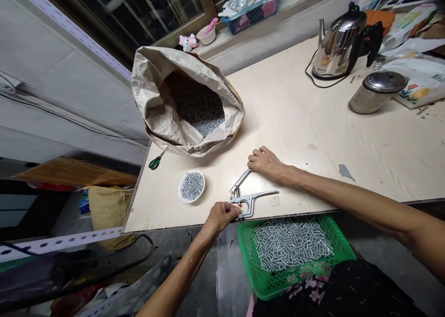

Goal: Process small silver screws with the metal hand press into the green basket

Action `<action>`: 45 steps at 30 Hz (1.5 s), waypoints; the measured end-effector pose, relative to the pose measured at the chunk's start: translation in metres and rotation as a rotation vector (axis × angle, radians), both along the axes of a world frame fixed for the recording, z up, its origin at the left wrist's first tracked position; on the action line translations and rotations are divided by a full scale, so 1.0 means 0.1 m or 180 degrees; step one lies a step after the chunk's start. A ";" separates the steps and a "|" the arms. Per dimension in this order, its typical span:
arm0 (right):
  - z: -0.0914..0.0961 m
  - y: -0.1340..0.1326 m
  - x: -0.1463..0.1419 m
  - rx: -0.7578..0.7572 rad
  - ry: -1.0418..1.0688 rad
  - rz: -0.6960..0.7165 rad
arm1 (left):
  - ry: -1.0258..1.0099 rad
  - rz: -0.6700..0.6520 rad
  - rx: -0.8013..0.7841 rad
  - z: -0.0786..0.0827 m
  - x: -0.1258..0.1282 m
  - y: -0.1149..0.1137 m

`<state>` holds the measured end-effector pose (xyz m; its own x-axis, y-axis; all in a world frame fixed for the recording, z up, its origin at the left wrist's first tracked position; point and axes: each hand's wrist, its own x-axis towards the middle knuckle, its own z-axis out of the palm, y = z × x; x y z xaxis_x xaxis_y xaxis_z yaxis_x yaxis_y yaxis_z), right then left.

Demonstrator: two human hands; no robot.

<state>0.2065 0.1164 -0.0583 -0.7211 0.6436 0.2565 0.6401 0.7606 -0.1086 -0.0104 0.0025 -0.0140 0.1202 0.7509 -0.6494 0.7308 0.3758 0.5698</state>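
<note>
Grey metal hand-press pliers (249,205) with a spring and a small red part at the jaw lie near the table's front edge. My right hand (267,165) has its curled fingers on the end of the raised upper handle. The lower handle points right, untouched. At the jaw, just beside the red part, my left hand (220,216) pinches thumb and fingers together; whatever is between them is too small to make out. Left of the pliers stands a white bowl (180,192) of small silver screw-like pieces. Below the table edge, a green basket (247,270) holds many similar, spring-like metal pieces.
A large open woven sack (149,94) with metal pieces inside stands at the back left. Green-handled scissors (155,161) lie near the left edge. A steel kettle (339,46) with a cord and a lidded metal canister (373,94) stand at the right.
</note>
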 end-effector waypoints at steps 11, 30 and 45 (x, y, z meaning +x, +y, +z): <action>0.09 -0.01 0.08 -0.0540 0.0020 0.0022 | 0.0086 0.0021 0.0019 0.00 0.03 -0.01; 0.21 -0.58 0.38 -0.0877 0.0322 0.0049 | 0.0533 0.0039 0.0511 -0.04 0.05 -0.11; 0.14 -0.78 0.23 -0.0401 0.0026 -0.0472 | 0.0379 -0.2127 0.2440 -0.13 0.52 0.39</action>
<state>0.2296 0.0385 -0.0440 -0.6143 0.7700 0.1727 0.7429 0.6381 -0.2025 0.0420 0.0412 -0.0272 0.6327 0.7723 -0.0577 0.7248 -0.5642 0.3954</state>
